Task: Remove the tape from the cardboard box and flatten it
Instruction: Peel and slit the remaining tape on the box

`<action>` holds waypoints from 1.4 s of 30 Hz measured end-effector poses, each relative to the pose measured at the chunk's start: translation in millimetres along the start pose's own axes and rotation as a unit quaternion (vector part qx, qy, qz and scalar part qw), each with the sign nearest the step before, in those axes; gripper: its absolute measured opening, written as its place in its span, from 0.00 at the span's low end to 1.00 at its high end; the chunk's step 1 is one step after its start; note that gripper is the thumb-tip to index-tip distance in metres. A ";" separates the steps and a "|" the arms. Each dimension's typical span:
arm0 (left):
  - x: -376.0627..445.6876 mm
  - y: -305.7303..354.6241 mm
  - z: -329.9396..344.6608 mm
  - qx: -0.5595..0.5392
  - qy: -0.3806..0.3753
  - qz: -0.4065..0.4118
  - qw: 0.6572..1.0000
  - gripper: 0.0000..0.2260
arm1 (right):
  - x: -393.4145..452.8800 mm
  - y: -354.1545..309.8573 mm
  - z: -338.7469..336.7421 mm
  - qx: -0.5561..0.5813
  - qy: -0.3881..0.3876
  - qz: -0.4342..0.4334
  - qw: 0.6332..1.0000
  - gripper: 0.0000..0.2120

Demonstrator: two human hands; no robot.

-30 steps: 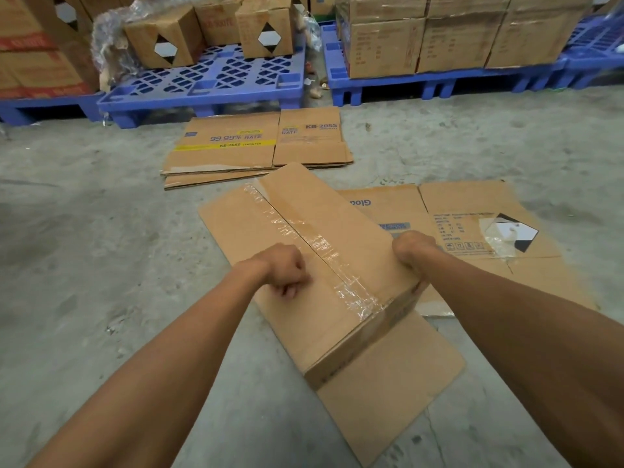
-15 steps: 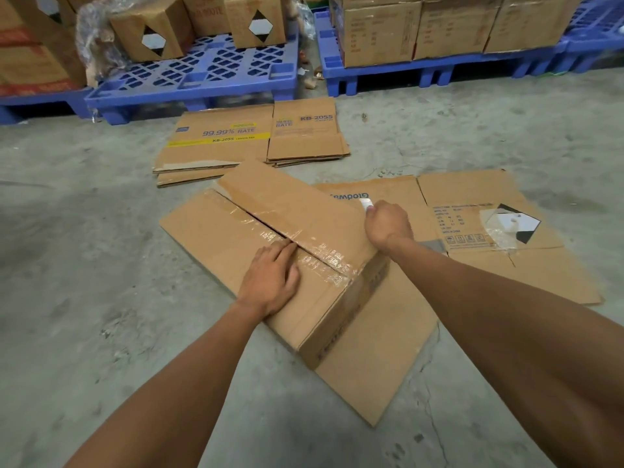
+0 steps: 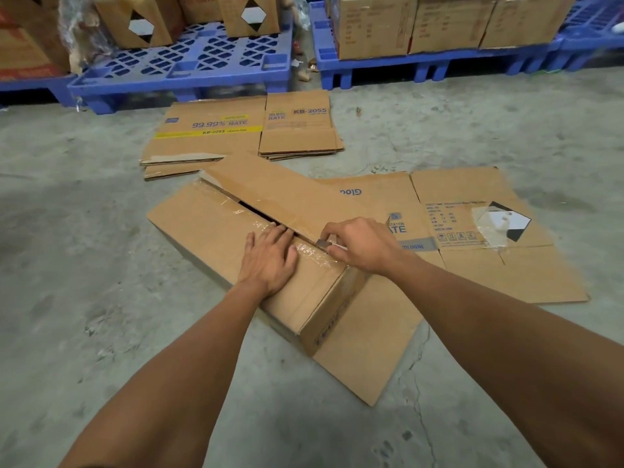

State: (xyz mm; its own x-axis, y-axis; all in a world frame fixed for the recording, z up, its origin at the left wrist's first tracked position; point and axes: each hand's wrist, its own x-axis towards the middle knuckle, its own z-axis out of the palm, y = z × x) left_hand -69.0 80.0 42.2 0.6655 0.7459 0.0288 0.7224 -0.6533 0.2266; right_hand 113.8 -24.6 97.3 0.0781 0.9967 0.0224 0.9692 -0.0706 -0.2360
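Left hand [image 3: 270, 261] flat, fingers straight and together, pressing down on the near flap of the box [image 3: 216, 228] right beside the taped seam. Right hand [image 3: 363, 246] curled, thumb and fingers pinching a small dark tool [image 3: 323, 244] at the seam, just beside the left fingertips; blade or not, too small to tell. Clear tape [image 3: 314, 256] crinkled along the seam under and between both hands, running on toward the near end of the box. Beyond the hands, seam split open: far flap [image 3: 287, 194] lifted a little, a dark gap showing below its edge, strips of tape clinging to the near flap alongside. Box lying on the concrete floor [image 3: 84, 298], low and long, angled from upper left to lower right, its loose bottom flap [image 3: 371, 349] spread flat on the floor toward the camera. To the right, partly under the box, a flattened carton [image 3: 472, 265] with blue print and a black-and-white diamond label. Farther back, a stack of flat cartons [image 3: 236, 130] marked KB-2055. Behind them, blue pallets [image 3: 202, 62] loaded with upright cartons [image 3: 439, 25]. Both forearms reaching in from the bottom edge, nothing lying across the seam but the hands themselves.
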 end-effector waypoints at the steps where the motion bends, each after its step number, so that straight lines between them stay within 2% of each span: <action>1: 3.2 0.7 0.7 -0.002 -0.002 0.000 1.000 0.25 | -1.1 -1.3 -2.1 -0.004 -0.005 -0.006 1.000 0.13; 4: 12.6 5.6 -0.8 -0.014 -0.006 -0.003 1.000 0.21 | -3.7 -6.3 -6.2 -0.049 -0.013 -0.002 0.999 0.10; 8: 23.6 14.0 -5.4 -0.033 -0.031 -0.014 0.999 0.18 | -7.6 -16.4 -7.0 -0.118 0.015 0.038 0.992 0.14; 13: 27.1 21.4 -2.0 -0.049 -0.027 -0.037 0.998 0.17 | -13.7 -7.1 -7.5 -0.069 0.008 0.075 0.995 0.10; 17: 23.7 26.9 1.6 -0.050 -0.006 -0.055 0.997 0.19 | -37.7 15.9 -0.8 -0.032 0.023 0.052 0.998 0.06; 20: 19.7 27.9 7.1 -0.017 0.032 -0.047 0.998 0.21 | -53.6 32.2 4.8 0.007 0.025 0.043 0.999 0.08; 23: 19.2 26.1 9.2 -0.010 0.050 -0.038 0.998 0.21 | -73.1 52.8 8.3 0.087 0.020 0.109 0.990 0.07; 26: 17.7 29.4 11.5 0.005 0.060 -0.039 0.997 0.21 | -90.2 72.3 8.8 0.247 0.061 0.227 0.940 0.05; 29: 14.8 31.9 13.0 0.011 0.061 -0.043 0.997 0.22 | -83.1 73.3 8.6 0.419 0.085 0.341 0.837 0.05; 31: 14.0 31.6 13.3 0.002 0.064 -0.050 0.997 0.22 | -70.7 66.1 11.0 0.475 0.093 0.373 0.791 0.06; 35: 9.9 27.6 13.3 -0.021 0.074 -0.051 0.996 0.21 | -49.7 48.3 16.6 0.541 0.112 0.390 0.736 0.03; 37: 8.7 24.7 13.7 -0.023 0.074 -0.049 0.996 0.21 | -45.1 44.6 20.3 0.560 0.127 0.405 0.712 0.05; 42: 10.4 26.0 13.9 -0.031 0.079 -0.048 0.995 0.21 | -49.3 46.7 21.5 0.586 0.129 0.386 0.700 0.03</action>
State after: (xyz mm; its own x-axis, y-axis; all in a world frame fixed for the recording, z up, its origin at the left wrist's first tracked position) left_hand -40.7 69.0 34.9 0.5527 0.8185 0.1566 0.7648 -0.5728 0.2950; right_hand 150.2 -76.2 64.3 0.6598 0.6281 -0.4124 -0.2321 -0.3517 -0.9069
